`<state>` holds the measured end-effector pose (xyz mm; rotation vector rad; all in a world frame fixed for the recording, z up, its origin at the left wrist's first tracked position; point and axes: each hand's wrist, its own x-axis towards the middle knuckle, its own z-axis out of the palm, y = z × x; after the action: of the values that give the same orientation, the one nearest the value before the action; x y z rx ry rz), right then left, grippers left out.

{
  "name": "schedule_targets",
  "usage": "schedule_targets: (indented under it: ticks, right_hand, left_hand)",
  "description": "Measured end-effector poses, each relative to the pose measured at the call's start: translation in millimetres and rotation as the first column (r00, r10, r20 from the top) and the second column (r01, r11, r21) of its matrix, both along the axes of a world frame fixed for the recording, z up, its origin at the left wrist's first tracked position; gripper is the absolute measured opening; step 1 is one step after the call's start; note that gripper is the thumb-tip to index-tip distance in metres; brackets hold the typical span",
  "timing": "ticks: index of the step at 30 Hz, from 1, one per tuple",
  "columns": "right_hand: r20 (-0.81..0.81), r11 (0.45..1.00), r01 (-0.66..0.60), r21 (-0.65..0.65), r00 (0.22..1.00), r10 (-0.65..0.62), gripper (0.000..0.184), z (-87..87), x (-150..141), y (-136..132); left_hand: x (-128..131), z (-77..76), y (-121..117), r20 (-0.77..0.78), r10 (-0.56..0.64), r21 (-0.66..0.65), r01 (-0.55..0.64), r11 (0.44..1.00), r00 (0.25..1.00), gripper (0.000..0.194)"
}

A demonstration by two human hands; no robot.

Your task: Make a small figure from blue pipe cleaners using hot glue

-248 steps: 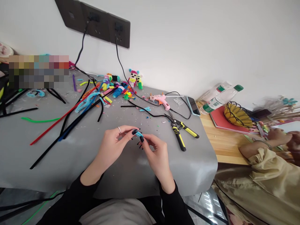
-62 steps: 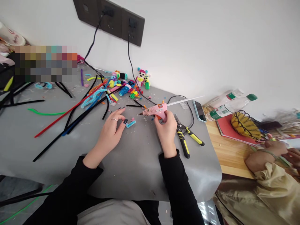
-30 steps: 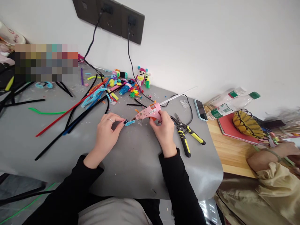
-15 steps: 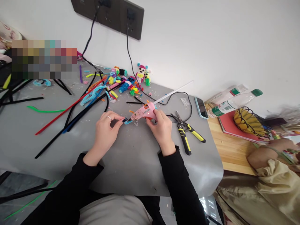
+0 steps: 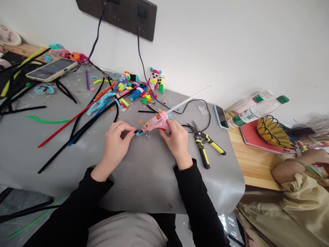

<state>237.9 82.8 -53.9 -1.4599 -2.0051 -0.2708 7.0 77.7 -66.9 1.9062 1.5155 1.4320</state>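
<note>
My right hand (image 5: 176, 139) is wrapped round a pink glue gun (image 5: 155, 122), whose nozzle points left and down. A long clear glue stick (image 5: 189, 99) sticks out of its back end. Thumb and forefinger of my left hand (image 5: 117, 139) are pinched together beside the nozzle, on something small and dark that I cannot make out clearly. A short piece of light blue pipe cleaner (image 5: 139, 134) shows just below the nozzle tip, near those fingertips.
Wire pliers (image 5: 203, 142) lie open right of my right hand. Left are black and red pipe cleaners (image 5: 77, 116); small pipe-cleaner dolls (image 5: 154, 78) stand behind. Phones (image 5: 52, 69), bottles (image 5: 253, 113) and a yellow basket (image 5: 273, 132) lie around. Another person's arm (image 5: 288, 173) is at right.
Both hands and the glue gun hold almost the same place. The view has shifted slightly, and the phone at the back left now shows clearly.
</note>
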Motion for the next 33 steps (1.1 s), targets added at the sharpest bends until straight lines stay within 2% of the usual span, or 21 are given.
schedule_targets:
  ticks: [17, 33]
  right_hand:
    - [-0.011, 0.997, -0.029, -0.075, 1.000, 0.028, 0.020, 0.6, 1.9, -0.7]
    - [-0.021, 0.997, -0.026, -0.078, 0.999, 0.024, 0.019, 3.9, 3.8, -1.9]
  left_hand:
    - [-0.2, 3.8, -0.3, -0.022, 0.006, -0.058, -0.007, 0.998, 1.000, 0.010]
    - [0.5, 3.3, -1.3, -0.032, 0.021, -0.091, -0.024, 0.996, 0.999, 0.009]
